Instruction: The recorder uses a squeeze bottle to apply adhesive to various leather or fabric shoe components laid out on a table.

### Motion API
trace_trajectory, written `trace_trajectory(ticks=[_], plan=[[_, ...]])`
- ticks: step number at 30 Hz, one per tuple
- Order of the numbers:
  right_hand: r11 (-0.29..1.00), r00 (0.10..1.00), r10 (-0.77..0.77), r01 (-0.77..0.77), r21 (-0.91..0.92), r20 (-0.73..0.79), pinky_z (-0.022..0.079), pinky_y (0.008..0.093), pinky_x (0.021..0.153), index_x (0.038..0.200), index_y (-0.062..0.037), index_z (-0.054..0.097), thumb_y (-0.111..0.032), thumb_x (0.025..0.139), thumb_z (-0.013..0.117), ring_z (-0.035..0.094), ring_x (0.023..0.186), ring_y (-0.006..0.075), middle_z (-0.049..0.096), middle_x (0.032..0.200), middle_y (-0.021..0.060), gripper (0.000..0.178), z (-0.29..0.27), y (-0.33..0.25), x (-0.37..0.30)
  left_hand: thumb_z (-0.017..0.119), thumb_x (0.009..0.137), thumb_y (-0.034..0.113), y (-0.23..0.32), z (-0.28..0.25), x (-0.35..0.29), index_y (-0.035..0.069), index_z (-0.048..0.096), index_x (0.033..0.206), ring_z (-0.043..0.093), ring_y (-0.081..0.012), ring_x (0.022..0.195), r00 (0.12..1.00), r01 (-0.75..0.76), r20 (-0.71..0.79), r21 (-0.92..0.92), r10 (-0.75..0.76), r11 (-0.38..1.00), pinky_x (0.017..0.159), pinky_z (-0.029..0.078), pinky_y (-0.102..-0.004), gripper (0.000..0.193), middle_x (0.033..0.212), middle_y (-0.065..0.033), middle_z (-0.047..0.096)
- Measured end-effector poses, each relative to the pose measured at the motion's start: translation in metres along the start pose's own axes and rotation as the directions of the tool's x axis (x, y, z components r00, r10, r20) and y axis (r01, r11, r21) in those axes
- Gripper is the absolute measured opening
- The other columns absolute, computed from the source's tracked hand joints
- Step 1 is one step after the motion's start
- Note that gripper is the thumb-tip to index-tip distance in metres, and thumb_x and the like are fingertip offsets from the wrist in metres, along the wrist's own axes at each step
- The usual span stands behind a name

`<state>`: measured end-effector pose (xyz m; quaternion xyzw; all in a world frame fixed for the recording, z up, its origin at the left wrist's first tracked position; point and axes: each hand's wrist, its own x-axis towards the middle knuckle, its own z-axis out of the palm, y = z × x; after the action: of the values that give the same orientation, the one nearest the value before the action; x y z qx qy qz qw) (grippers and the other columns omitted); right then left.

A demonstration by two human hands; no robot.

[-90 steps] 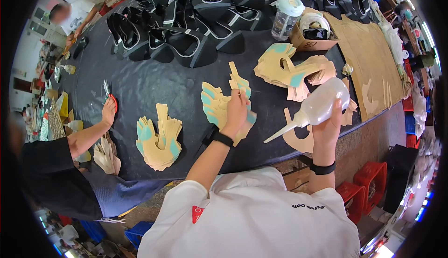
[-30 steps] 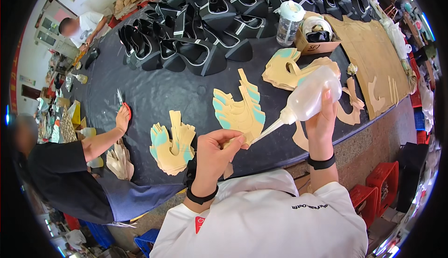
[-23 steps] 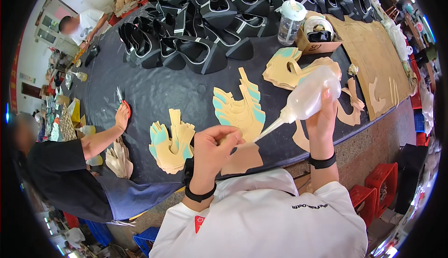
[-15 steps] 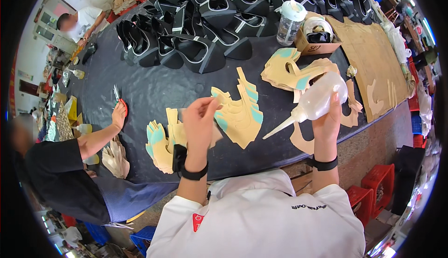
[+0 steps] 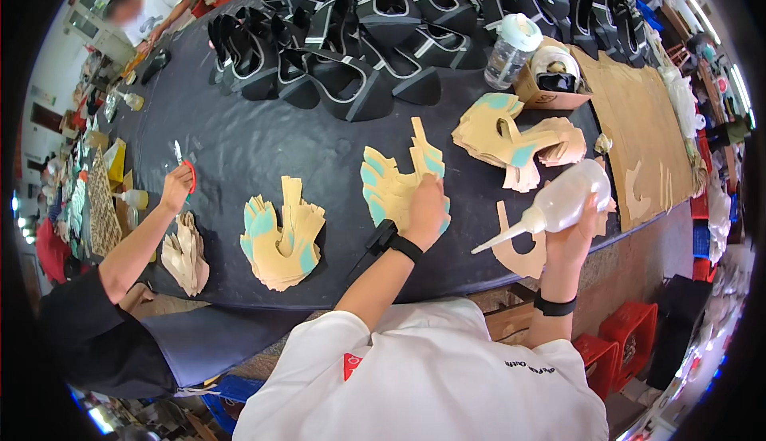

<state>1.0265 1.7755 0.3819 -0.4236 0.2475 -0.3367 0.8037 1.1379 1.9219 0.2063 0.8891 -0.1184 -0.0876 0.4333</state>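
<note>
My right hand is closed round a translucent squeeze bottle. The bottle's long thin nozzle points left and slightly down, over the table. My left hand rests on the right side of a fanned pile of tan, teal-marked shoe-shaped cut pieces, its fingers drawn together on the top piece; the fingertips are partly hidden. A similar fanned pile lies to the left. Beyond the bottle is a third pile of tan pieces, and a loose curved piece lies under the nozzle.
Many black wedge shoes crowd the far side of the black-covered table. A clear drink bottle, an open carton and a cardboard sheet stand right. At left, a co-worker's hand holds red-handled scissors near another pile.
My left hand has moved right and down from between two piles onto the middle one. The squeeze bottle has shifted slightly right and down. The co-worker's hand with scissors has moved left.
</note>
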Motion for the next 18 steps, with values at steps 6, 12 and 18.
trace_trajectory(ticks=[6,12,18], plan=[[1.000,1.000,0.025,-0.024,-0.016,0.006,0.044,0.0429,0.087,0.125,-0.0066,0.032,-0.038,0.081,0.056,0.050,0.102,0.0276,0.045,0.116,0.0111,0.059,0.007,-0.002,-0.004,0.051,0.081,0.016,0.001,-0.051,-0.015,0.001,0.050,0.102,0.051,-0.0295,0.084,0.974,-0.092,-0.150,0.427,0.170,0.900,0.070,0.042,-0.0394,0.026,0.091,-0.0143,0.053],[0.998,0.997,0.062,-0.061,-0.029,0.043,0.045,0.0409,0.085,0.124,-0.0054,0.034,-0.039,0.082,0.055,0.050,0.101,0.0275,0.046,0.114,0.0109,0.057,0.013,0.012,-0.001,0.062,0.072,0.018,-0.091,-0.155,-0.054,0.008,0.052,0.096,0.048,-0.0258,0.087,0.903,0.342,-0.430,0.686,-0.022,0.643,0.069,0.038,-0.0405,0.027,0.091,-0.0077,0.051],[0.997,0.993,0.056,-0.050,-0.053,0.107,0.045,0.0378,0.082,0.119,-0.0023,0.039,-0.040,0.081,0.055,0.053,0.097,0.0238,0.051,0.107,0.0109,0.056,0.043,0.025,-0.007,0.063,0.073,0.013,-0.128,-0.183,-0.083,0.006,0.053,0.085,0.048,-0.0225,0.074,0.868,0.230,-0.489,0.548,0.084,0.804,0.065,0.038,-0.0368,0.016,0.080,-0.0064,0.052]])
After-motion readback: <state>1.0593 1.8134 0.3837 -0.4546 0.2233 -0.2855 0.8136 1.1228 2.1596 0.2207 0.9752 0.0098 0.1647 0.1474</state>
